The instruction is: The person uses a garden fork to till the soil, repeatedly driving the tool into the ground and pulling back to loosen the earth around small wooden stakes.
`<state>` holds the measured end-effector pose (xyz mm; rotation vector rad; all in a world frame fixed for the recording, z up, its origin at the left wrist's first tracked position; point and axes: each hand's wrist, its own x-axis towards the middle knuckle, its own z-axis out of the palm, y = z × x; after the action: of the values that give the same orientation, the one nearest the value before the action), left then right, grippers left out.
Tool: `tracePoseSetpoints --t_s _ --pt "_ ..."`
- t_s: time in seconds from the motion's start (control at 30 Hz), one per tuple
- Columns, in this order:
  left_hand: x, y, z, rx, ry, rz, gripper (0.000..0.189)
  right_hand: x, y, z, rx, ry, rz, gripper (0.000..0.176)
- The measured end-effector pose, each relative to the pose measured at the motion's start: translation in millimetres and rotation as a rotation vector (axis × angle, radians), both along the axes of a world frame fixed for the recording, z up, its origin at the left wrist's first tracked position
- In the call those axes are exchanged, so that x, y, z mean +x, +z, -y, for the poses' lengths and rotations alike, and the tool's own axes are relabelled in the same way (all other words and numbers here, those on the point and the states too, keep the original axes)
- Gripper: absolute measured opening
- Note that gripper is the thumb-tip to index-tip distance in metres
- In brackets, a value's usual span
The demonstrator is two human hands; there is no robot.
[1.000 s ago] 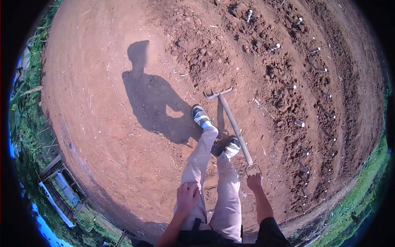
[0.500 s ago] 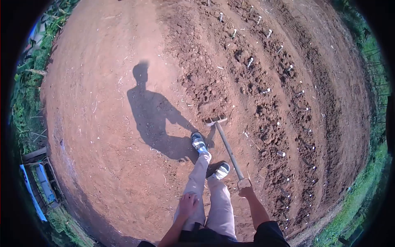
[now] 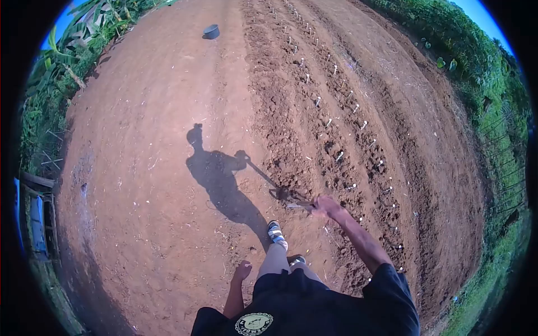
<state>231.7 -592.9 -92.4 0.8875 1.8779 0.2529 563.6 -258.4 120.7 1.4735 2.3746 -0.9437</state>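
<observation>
Out over the soil, the right hand is closed around the grip of a pronged hoe, the arm stretched forward from a black T-shirt. The hoe points away from the person, foreshortened, its head low over reddish-brown soil, just past the feet and beside the crumbled strip of clods; I can't tell whether the prongs touch the ground. The left hand hangs low beside the left leg, its fingers looking bent in, though it is too small to say whether they meet.

Below it, one striped shoe is planted ahead of the other, under light trousers. The person's shadow falls forward and left, with the hoe's long handle clear in it. To the right of the clods, rows of short pale-tipped stakes stand in the tilled soil. Far ahead, a dark bucket sits on smooth ground. Broad-leaved plants edge the left, near a wooden structure; dense greenery borders the right.
</observation>
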Motion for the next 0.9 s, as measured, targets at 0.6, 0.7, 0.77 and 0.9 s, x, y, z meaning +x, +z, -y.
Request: tracePoseSetpoints --t_s 0.6,0.7,0.77,0.9 --pt "-46.4 58.6 -16.1 -0.224 0.488 0.194 0.026 -8.9 -13.8 7.0 0.096 0.143 0.277 0.054" --pt "-49.8 64.3 -32.2 -0.193 0.387 0.120 0.027 -15.7 -14.5 -6.3 0.051 0.156 0.277 0.055" --pt "-46.9 77.9 -39.5 -0.150 0.404 0.147 0.029 -16.6 -8.8 -11.4 -0.096 0.162 0.322 0.055" --pt "-44.7 87.6 -64.3 -0.090 0.321 0.134 0.032 -13.1 -15.3 -17.1 0.057 0.096 0.290 0.055"
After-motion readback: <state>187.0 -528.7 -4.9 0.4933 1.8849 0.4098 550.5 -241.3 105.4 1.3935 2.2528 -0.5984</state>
